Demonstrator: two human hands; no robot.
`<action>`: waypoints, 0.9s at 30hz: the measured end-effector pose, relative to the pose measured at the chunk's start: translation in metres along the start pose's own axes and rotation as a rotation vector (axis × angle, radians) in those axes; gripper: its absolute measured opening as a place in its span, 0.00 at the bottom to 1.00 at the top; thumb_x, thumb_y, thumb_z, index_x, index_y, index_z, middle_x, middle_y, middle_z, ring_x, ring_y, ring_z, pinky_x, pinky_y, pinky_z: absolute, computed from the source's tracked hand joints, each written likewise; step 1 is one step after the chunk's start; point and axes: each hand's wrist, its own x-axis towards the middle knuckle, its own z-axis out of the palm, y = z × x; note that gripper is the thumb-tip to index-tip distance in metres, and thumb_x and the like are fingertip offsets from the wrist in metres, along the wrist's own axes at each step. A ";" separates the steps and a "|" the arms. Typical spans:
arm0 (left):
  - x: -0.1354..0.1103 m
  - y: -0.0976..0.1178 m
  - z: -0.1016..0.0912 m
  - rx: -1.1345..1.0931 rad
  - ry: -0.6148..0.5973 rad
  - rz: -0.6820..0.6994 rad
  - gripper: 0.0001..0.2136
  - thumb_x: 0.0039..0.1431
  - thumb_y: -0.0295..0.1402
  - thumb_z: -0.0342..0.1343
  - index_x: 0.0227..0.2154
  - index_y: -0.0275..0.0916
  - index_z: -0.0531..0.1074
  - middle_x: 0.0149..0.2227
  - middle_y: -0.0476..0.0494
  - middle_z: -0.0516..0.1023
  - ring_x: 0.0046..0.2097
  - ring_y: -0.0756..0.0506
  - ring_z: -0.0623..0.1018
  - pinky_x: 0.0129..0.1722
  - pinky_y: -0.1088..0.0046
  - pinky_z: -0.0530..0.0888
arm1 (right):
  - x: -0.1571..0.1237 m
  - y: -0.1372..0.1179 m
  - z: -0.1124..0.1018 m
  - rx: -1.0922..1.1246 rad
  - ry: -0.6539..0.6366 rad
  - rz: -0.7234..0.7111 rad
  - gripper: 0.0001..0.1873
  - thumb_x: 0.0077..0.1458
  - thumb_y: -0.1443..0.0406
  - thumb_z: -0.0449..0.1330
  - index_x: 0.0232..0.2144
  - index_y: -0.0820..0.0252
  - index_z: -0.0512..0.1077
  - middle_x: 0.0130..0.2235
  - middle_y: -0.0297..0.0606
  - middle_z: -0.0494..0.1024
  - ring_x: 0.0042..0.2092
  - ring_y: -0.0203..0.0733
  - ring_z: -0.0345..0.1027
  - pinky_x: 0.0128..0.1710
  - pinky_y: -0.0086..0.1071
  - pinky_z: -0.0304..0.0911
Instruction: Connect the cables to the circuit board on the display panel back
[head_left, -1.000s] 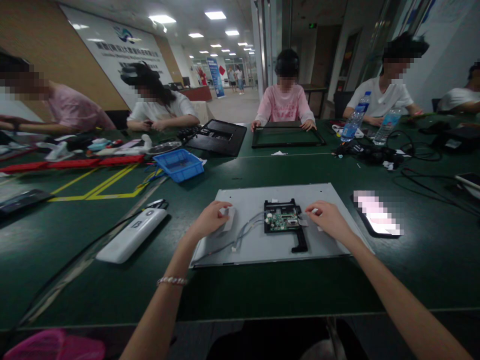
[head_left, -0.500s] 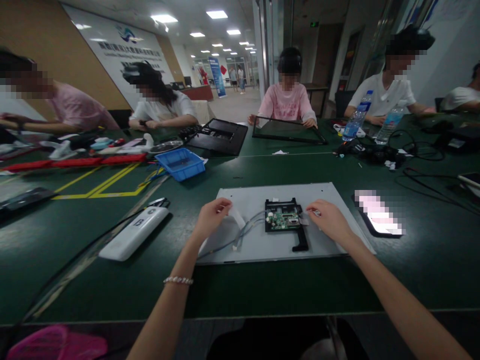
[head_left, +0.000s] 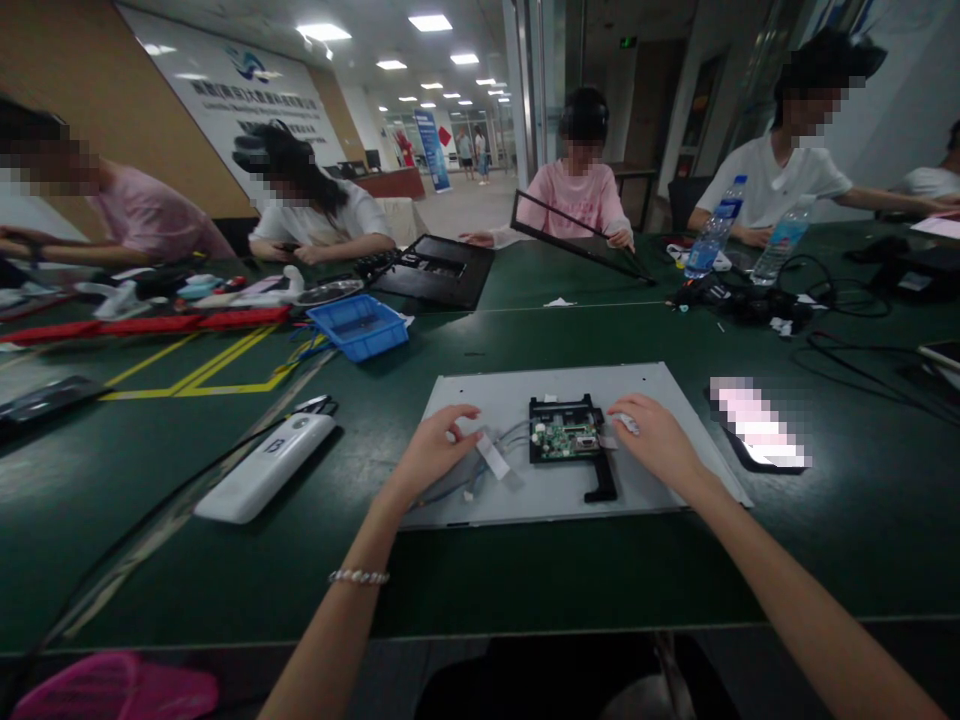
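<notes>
A grey metal panel (head_left: 540,495) lies flat on the table between my hands. Near its middle sits a green circuit board (head_left: 566,440) in a black bracket (head_left: 600,482). Over the panel's left part, my left hand (head_left: 435,450) holds its thumb and forefinger apart. A white strip of tape (head_left: 493,456) is at the thumb tip, above thin grey cables (head_left: 450,490); whether it sticks to the thumb I cannot tell. Beside the board's right edge, my right hand (head_left: 656,440) has its fingers curled together, with a small whitish bit showing among them.
A phone (head_left: 759,425) lies right of the panel, a white device (head_left: 266,470) left of it. Further back are a blue tray (head_left: 360,328), a black laptop-like shell (head_left: 435,272) and water bottles (head_left: 716,228). Across the table a person tilts a black frame (head_left: 577,238).
My left hand has gone from a pinch to parted fingers, and the tape strip sits lower and further right. My right hand has barely shifted. The person opposite has tipped up the black frame.
</notes>
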 end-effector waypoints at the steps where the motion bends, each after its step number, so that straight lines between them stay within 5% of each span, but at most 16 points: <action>1: -0.001 0.003 0.000 0.016 0.038 0.011 0.14 0.54 0.37 0.53 0.43 0.40 0.68 0.44 0.45 0.72 0.34 0.49 0.72 0.33 0.73 0.69 | 0.000 0.000 0.000 0.004 0.005 0.001 0.12 0.55 0.68 0.51 0.39 0.56 0.73 0.41 0.41 0.74 0.44 0.45 0.66 0.46 0.40 0.61; 3: -0.003 0.010 -0.001 0.036 0.040 0.054 0.10 0.55 0.36 0.52 0.40 0.39 0.67 0.41 0.45 0.72 0.35 0.48 0.72 0.34 0.72 0.68 | 0.001 -0.001 -0.001 0.008 0.003 0.002 0.12 0.55 0.68 0.51 0.39 0.56 0.73 0.41 0.40 0.74 0.44 0.45 0.66 0.46 0.40 0.61; 10: -0.007 0.026 0.003 0.067 -0.331 0.225 0.06 0.56 0.36 0.52 0.30 0.39 0.68 0.31 0.48 0.70 0.34 0.48 0.70 0.35 0.72 0.66 | 0.001 0.000 0.000 0.009 -0.024 -0.001 0.12 0.55 0.69 0.51 0.37 0.57 0.73 0.42 0.40 0.73 0.44 0.44 0.66 0.46 0.39 0.61; 21: -0.010 0.021 0.006 0.234 -0.347 0.229 0.21 0.45 0.50 0.59 0.36 0.40 0.68 0.39 0.45 0.66 0.41 0.43 0.66 0.42 0.67 0.63 | -0.001 -0.001 0.000 0.044 -0.068 0.013 0.12 0.55 0.69 0.52 0.37 0.57 0.74 0.41 0.40 0.74 0.43 0.43 0.67 0.46 0.37 0.61; 27: -0.011 0.022 -0.002 0.128 -0.338 0.241 0.14 0.60 0.45 0.46 0.37 0.40 0.69 0.40 0.44 0.69 0.44 0.42 0.67 0.46 0.64 0.64 | 0.000 0.002 -0.003 0.053 -0.058 0.021 0.11 0.56 0.68 0.51 0.36 0.57 0.74 0.41 0.39 0.75 0.43 0.43 0.68 0.45 0.37 0.61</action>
